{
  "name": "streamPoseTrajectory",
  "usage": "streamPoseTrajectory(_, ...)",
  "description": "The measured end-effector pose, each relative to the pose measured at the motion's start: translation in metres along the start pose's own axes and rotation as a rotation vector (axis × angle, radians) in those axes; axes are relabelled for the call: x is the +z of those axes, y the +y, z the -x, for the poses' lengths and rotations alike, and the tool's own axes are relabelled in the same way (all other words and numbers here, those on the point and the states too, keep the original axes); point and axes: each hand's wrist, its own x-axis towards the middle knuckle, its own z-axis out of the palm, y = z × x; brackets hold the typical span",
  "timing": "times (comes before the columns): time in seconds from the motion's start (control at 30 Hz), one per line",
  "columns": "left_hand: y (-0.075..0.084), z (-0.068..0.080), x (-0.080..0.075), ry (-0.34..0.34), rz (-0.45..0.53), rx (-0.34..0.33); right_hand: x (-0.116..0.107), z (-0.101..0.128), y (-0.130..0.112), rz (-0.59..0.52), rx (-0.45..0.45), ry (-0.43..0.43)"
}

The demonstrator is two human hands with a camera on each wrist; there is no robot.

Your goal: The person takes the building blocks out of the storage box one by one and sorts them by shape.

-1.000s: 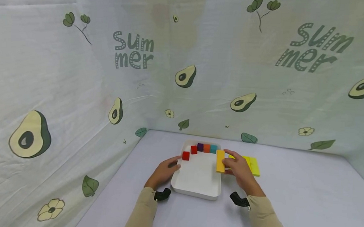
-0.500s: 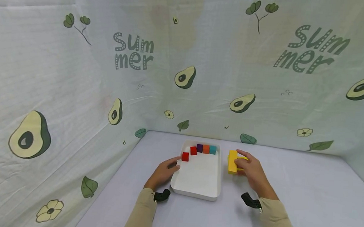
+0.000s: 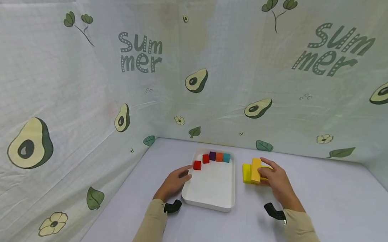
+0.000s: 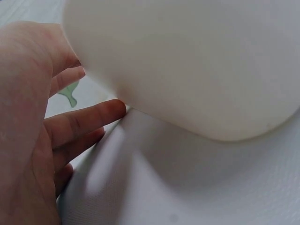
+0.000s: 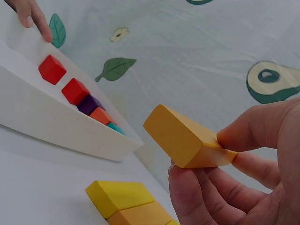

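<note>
My right hand (image 3: 279, 183) pinches an orange-yellow wooden block (image 3: 256, 170) between thumb and fingers. The right wrist view has this block (image 5: 176, 136) raised above a yellow block (image 5: 119, 194) and an orange-yellow one (image 5: 140, 214) lying side by side on the table. Parts of those lower blocks are hidden by the hand in the head view. At the white tray's (image 3: 207, 207) left side, my left hand (image 3: 173, 183) touches the wall with extended fingers. In the left wrist view, the left hand's fingertips (image 4: 117, 108) meet the tray's underside edge (image 4: 187, 117).
Inside the tray's far end sit two red cubes, the nearer one (image 3: 197, 165) by the left wall, then a purple cube (image 3: 212, 156), an orange cube (image 3: 219, 157) and a teal cube (image 3: 226, 157). A printed cloth (image 3: 220, 114) hangs behind the white table (image 3: 322, 200).
My right hand has carried the orange-yellow block rightward, from beside the tray's right edge to above the lying yellow blocks. My left hand stays at the tray.
</note>
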Motion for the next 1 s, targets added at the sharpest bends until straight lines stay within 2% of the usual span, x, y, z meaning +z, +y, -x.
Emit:
streamPoseTrajectory(0.4, 0.001, -0.002, 0.001, 0.006, -0.027, -0.002, -0.021, -0.005, 0.005, 0.023, 0.039, 0.028)
streamPoseTrajectory(1.0, 0.004, 0.002, 0.001, 0.007, 0.004, -0.027, -0.057, -0.010, 0.027, 0.070, 0.115, 0.089)
